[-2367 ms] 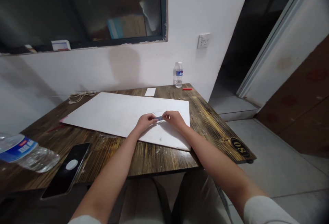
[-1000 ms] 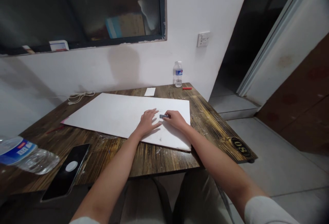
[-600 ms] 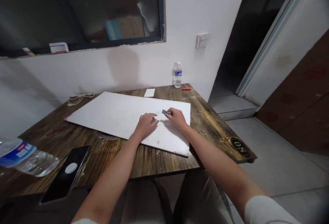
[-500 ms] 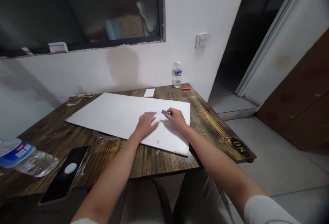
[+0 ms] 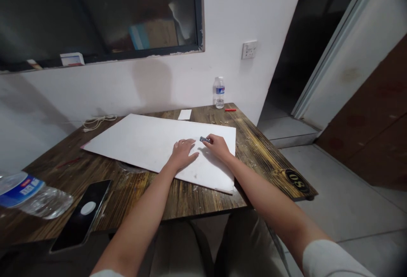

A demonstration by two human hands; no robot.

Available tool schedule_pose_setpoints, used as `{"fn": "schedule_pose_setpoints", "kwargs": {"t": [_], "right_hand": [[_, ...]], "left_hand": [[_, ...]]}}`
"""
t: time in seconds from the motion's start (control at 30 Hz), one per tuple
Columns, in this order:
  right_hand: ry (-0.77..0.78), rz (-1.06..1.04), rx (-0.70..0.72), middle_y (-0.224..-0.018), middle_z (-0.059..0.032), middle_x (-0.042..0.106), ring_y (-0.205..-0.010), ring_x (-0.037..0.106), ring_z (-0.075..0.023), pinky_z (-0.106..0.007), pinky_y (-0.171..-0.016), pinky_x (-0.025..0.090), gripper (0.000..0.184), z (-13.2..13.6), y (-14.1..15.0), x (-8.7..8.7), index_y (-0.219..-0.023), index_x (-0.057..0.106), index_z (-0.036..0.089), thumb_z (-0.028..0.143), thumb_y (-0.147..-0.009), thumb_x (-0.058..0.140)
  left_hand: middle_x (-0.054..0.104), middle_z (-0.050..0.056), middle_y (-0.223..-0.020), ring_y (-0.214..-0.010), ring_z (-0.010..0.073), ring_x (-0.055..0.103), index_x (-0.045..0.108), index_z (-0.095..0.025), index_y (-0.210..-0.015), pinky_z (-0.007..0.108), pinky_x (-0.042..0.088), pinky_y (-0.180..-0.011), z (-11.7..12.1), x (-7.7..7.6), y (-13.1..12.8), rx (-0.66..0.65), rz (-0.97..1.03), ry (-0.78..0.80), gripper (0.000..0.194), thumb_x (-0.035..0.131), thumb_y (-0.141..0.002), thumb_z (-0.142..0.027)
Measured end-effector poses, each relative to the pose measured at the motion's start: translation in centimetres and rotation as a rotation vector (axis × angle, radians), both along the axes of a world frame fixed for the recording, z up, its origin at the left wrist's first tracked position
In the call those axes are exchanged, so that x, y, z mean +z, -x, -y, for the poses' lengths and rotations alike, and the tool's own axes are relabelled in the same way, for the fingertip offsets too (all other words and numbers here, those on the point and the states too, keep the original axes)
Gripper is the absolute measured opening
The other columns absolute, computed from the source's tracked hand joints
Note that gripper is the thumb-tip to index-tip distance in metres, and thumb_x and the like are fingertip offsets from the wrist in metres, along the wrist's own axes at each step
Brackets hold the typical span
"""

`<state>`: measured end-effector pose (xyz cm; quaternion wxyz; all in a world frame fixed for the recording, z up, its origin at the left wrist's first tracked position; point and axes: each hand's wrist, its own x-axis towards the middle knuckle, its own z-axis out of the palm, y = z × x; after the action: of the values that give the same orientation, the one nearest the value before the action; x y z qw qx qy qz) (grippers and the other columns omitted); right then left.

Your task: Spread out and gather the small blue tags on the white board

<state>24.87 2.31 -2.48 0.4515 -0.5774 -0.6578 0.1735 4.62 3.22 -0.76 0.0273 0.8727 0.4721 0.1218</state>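
Note:
A large white board (image 5: 152, 139) lies slanted across the wooden table, with faint smudges near its front right part. My left hand (image 5: 183, 155) rests on it, fingers stretched out and thumb apart, holding nothing. Just to the right, my right hand (image 5: 218, 145) pinches a small grey-and-blue block, apparently an eraser (image 5: 204, 139), between thumb and fingers. The eraser is at the board's surface, a short gap from my left fingertips; whether it touches is hard to see.
A phone (image 5: 81, 215) and a lying water bottle (image 5: 34, 194) are at the table's front left. Toward the back are a white cable (image 5: 98, 121), a small white card (image 5: 185, 114), a standing bottle (image 5: 219, 92) and a red pen (image 5: 230, 109). The wall stands behind.
My left hand and the board have shifted very slightly to the right. My right hand keeps its pinch on the eraser in nearly the same spot.

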Motion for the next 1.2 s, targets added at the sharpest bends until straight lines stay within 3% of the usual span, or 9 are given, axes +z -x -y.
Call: {"fn": "schedule_pose_setpoints", "kwargs": {"t": [0.1, 0.2, 0.33, 0.6, 0.73, 0.83, 0.97, 1.2], "right_hand": [[0.011, 0.004, -0.001, -0.064, 0.0026, 0.057, -0.061, 0.048, -0.0129, -0.024, -0.060, 0.031, 0.013, 0.0, 0.0, 0.0, -0.076, 0.064, 0.019, 0.032, -0.079, 0.064], [0.016, 0.010, 0.009, -0.064, 0.0024, 0.058, -0.061, 0.048, -0.0129, -0.024, -0.060, 0.031, 0.014, 0.1, 0.1, 0.0, -0.075, 0.064, 0.019, 0.032, -0.079, 0.064], [0.022, 0.022, 0.022, -0.065, 0.0024, 0.059, -0.062, 0.048, -0.0130, -0.024, -0.060, 0.032, 0.012, 0.0, 0.1, -0.1, -0.076, 0.064, 0.019, 0.031, -0.079, 0.063], [0.027, -0.003, -0.006, -0.067, 0.0018, 0.059, -0.062, 0.048, -0.0132, -0.025, -0.060, 0.032, 0.011, -0.1, 0.0, -0.1, -0.075, 0.063, 0.019, 0.030, -0.078, 0.063], [0.037, 0.011, -0.014, -0.069, 0.0012, 0.061, -0.064, 0.049, -0.0131, -0.024, -0.061, 0.032, 0.011, -0.2, 0.0, 0.0, -0.077, 0.064, 0.018, 0.029, -0.079, 0.063], [0.033, 0.026, -0.003, -0.070, 0.0008, 0.061, -0.065, 0.050, -0.0132, -0.024, -0.062, 0.032, 0.010, -0.2, 0.1, 0.0, -0.077, 0.064, 0.018, 0.028, -0.079, 0.063], [0.037, 0.032, 0.001, -0.070, 0.0008, 0.062, -0.065, 0.050, -0.0130, -0.024, -0.063, 0.033, 0.009, -0.2, 0.2, 0.1, -0.076, 0.064, 0.018, 0.026, -0.079, 0.063], [0.029, 0.042, 0.018, -0.069, 0.0012, 0.062, -0.064, 0.050, -0.0130, -0.024, -0.062, 0.032, 0.008, -0.1, 0.2, 0.0, -0.076, 0.064, 0.018, 0.026, -0.078, 0.063]], "left_hand": [[0.028, 0.006, -0.159, -0.146, 0.0336, 0.016, 0.033, -0.027, -0.148, 0.058, 0.008, -0.116, -0.2, -0.4, 0.1, -0.013, -0.048, 0.030, 0.070, 0.044, -0.088, -0.060], [0.029, 0.007, -0.159, -0.147, 0.0333, 0.015, 0.031, -0.027, -0.150, 0.058, 0.004, -0.116, -0.3, -0.6, 0.0, -0.009, -0.073, 0.066, 0.073, 0.041, -0.088, -0.063], [0.039, 0.008, -0.153, -0.141, 0.0332, 0.027, 0.033, -0.027, -0.148, 0.057, 0.011, -0.115, 0.0, -0.2, -0.3, 0.015, -0.055, 0.057, 0.069, 0.044, -0.088, -0.060], [0.057, 0.012, -0.125, -0.117, 0.0306, 0.045, 0.052, -0.022, -0.134, 0.047, 0.035, -0.101, 0.1, 0.2, -0.4, -0.026, 0.001, -0.099, 0.051, 0.053, -0.088, -0.044], [0.056, 0.010, -0.134, -0.124, 0.0306, 0.042, 0.059, -0.024, -0.127, 0.047, 0.035, -0.102, -0.4, 0.0, -0.2, 0.027, 0.040, -0.129, 0.040, 0.053, -0.090, -0.035], [0.060, 0.006, -0.132, -0.123, 0.0292, 0.045, 0.065, -0.026, -0.117, 0.049, 0.034, -0.102, -0.5, 0.2, -0.2, -0.026, 0.030, -0.091, 0.029, 0.053, -0.091, -0.032], [0.069, 0.007, -0.109, -0.104, 0.0253, 0.056, 0.070, -0.022, -0.101, 0.042, 0.042, -0.091, -0.3, 1.1, -0.3, -0.135, 0.017, -0.073, 0.020, 0.057, -0.089, -0.029], [0.068, 0.009, -0.089, -0.090, 0.0240, 0.061, 0.073, -0.020, -0.086, 0.039, 0.044, -0.085, 0.5, 2.1, -0.3, -0.227, -0.055, -0.079, 0.015, 0.058, -0.086, -0.024]]}}
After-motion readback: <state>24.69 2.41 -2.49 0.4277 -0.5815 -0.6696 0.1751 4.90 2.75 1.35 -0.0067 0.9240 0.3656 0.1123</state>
